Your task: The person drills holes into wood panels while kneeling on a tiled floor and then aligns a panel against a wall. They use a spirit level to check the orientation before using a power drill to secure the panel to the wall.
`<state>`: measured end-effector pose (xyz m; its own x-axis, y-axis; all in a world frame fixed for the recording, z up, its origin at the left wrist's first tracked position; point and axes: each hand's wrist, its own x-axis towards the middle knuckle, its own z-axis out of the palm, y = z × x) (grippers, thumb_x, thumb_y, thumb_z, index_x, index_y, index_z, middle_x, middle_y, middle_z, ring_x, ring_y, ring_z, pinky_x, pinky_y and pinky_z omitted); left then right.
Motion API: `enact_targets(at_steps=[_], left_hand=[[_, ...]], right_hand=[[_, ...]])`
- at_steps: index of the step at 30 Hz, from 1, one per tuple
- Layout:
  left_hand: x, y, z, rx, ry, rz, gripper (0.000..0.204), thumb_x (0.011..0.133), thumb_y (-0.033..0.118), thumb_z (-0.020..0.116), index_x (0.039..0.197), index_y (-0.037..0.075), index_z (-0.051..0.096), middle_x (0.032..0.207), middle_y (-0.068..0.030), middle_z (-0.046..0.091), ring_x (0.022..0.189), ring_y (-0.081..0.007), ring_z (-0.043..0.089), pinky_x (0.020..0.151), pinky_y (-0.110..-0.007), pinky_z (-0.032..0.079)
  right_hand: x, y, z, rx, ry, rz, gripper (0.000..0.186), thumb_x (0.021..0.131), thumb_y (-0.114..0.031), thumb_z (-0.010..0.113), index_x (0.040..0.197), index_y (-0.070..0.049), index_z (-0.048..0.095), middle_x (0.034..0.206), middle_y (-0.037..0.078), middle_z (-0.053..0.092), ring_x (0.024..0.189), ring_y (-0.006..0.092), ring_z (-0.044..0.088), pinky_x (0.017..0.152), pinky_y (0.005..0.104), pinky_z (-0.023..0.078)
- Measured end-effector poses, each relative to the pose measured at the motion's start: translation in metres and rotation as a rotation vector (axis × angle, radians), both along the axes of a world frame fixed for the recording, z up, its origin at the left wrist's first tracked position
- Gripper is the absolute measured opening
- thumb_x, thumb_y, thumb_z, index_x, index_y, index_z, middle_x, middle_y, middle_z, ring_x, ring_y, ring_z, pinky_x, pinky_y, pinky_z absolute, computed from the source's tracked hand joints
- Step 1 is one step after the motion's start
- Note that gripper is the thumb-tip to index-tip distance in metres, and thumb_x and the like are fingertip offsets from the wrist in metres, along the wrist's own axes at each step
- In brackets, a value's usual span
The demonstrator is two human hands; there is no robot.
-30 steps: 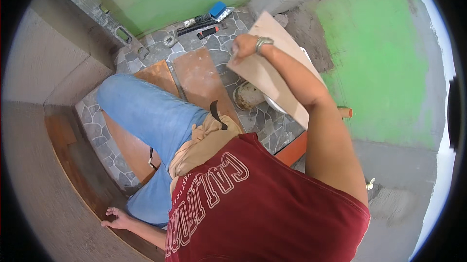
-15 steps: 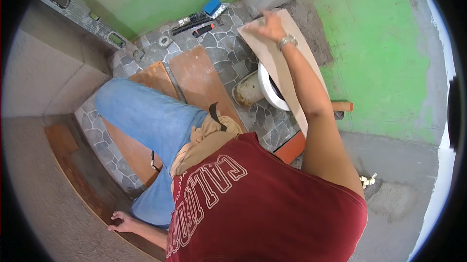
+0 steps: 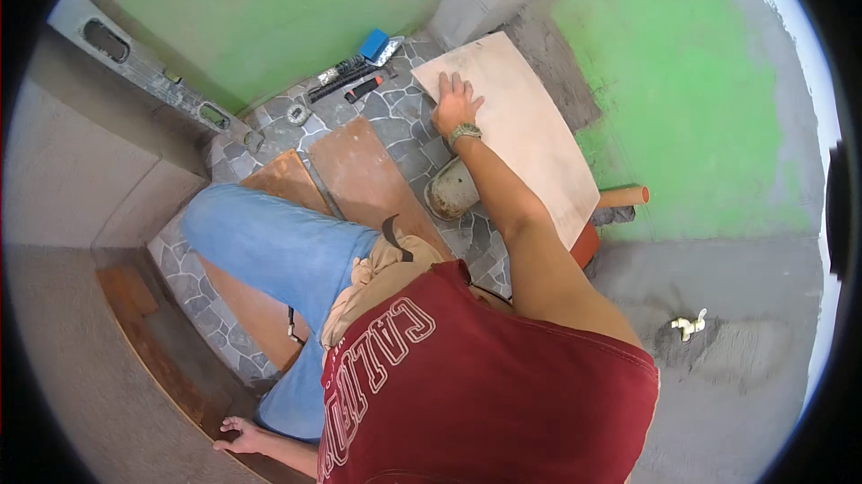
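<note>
My right hand [image 3: 458, 105] lies flat on a large pale tan slab [image 3: 516, 125] that looks like a tile, its fingers spread near the far left corner. Beneath the slab shows the dirty, pale base [image 3: 451, 194] of what looks like a toilet; its bowl is covered. At the lower left, my left hand [image 3: 238, 436] rests on the thin rim of a ledge [image 3: 171, 399], fingers loosely bent and apart, with nothing visible in them.
Two long brown slabs lie on the stone-patterned floor [image 3: 409, 156], one [image 3: 368, 165] beside my knee. A spirit level [image 3: 153, 71] leans at the left wall. Behind are a blue-topped tool [image 3: 374, 44], an orange-black cutter [image 3: 364, 89] and a tape roll [image 3: 297, 113]. An orange pipe [image 3: 624, 197] and white tap [image 3: 690, 325] protrude at right.
The slab has tipped down from a steep tilt to lie flatter, covering the bowl. My right hand has come down onto its face. My left hand stays by the ledge.
</note>
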<state>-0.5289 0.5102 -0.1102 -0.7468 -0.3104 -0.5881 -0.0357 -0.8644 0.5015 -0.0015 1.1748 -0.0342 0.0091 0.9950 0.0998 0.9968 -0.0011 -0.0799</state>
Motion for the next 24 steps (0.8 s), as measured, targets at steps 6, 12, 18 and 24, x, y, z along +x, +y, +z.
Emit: enact_targets(at_steps=[6, 12, 18, 24], left_hand=[[0.006, -0.001, -0.001, -0.081, 0.012, -0.05, 0.068, 0.074, 0.024, 0.089, 0.128, 0.012, 0.049, 0.095, -0.0099, 0.053, 0.089, -0.0239, 0.057, 0.082, -0.042, 0.054], [0.009, 0.002, -0.009, -0.058, 0.001, -0.118, 0.07, 0.076, 0.023, 0.087, 0.131, 0.006, 0.047, 0.097, -0.0132, 0.054, 0.089, -0.0263, 0.057, 0.082, -0.045, 0.054], [0.009, -0.042, -0.016, -0.052, 0.115, -0.232, 0.057, 0.088, 0.022, 0.075, 0.127, -0.007, 0.044, 0.109, -0.0194, 0.053, 0.099, -0.0323, 0.056, 0.087, -0.047, 0.052], [0.002, 0.079, 0.017, 0.063, 0.029, -0.143, 0.045, 0.093, 0.021, 0.071, 0.13, 0.01, 0.049, 0.109, -0.0149, 0.05, 0.097, -0.0262, 0.055, 0.088, -0.038, 0.049]], right_hand=[[0.005, 0.004, -0.009, 0.031, -0.031, -0.158, 0.072, 0.083, -0.016, 0.064, 0.15, -0.017, 0.036, 0.156, 0.012, 0.031, 0.143, 0.0399, 0.029, 0.107, 0.0771, 0.021], [0.012, -0.001, 0.034, -0.189, 0.04, -0.171, 0.08, 0.084, -0.038, 0.071, 0.15, -0.01, 0.036, 0.153, 0.025, 0.033, 0.141, 0.0413, 0.034, 0.11, 0.0698, 0.026], [-0.056, 0.067, 0.151, 0.005, 0.383, 0.415, 0.055, 0.088, -0.043, 0.069, 0.12, 0.001, 0.066, 0.119, 0.022, 0.068, 0.11, 0.0322, 0.066, 0.097, 0.0403, 0.049], [-0.226, 0.084, 0.174, -0.346, 0.562, 0.837, 0.026, 0.093, -0.025, 0.067, 0.094, 0.001, 0.071, 0.085, 0.014, 0.073, 0.076, 0.0177, 0.066, 0.078, 0.0363, 0.053]])
